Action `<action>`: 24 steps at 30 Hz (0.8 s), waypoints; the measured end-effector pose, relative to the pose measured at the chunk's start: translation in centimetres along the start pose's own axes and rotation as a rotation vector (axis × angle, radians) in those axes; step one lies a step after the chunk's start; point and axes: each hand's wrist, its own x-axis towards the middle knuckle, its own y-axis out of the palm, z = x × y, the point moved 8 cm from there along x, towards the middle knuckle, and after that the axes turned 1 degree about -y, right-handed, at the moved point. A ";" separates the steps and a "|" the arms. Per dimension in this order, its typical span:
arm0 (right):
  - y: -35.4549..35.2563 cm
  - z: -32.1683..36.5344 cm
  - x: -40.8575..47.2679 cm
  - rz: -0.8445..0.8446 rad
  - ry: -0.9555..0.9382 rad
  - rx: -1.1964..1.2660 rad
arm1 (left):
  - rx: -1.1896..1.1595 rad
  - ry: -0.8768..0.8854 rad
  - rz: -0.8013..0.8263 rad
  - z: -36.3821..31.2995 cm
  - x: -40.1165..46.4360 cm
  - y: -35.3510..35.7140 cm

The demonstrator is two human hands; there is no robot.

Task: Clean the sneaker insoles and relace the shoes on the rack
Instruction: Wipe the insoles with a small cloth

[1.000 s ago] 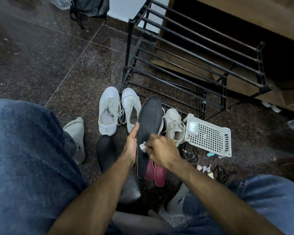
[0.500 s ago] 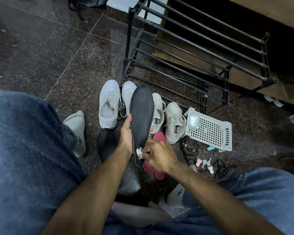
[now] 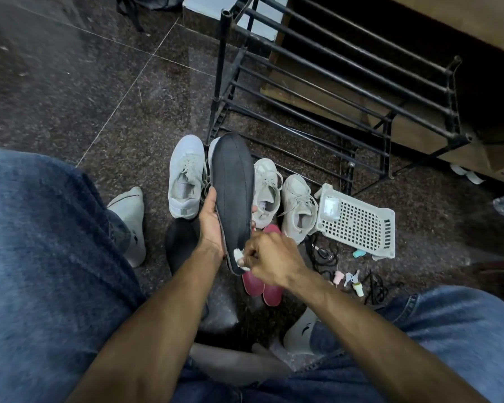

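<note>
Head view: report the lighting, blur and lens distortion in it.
Head view: dim, with soft sheen on the polished floor; wide-angle bending curves the shoe rack bars and swells the knees at the edges; the black insole in the left hand reads sharp, the right hand and its white wipe slightly smeared.

A black insole (image 3: 232,196) stood upright, toe up, above the floor. Four white sneakers lay in a row before the black metal rack (image 3: 332,80), laces loose.
</note>
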 end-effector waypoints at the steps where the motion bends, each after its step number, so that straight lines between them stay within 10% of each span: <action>1: -0.5 -0.2 0.3 -0.032 0.014 -0.024 | -0.009 -0.004 0.011 0.2 0.0 0.3; 24: 0.1 -1.0 0.6 0.008 0.155 0.044 | -0.021 0.010 0.050 0.6 -0.3 0.9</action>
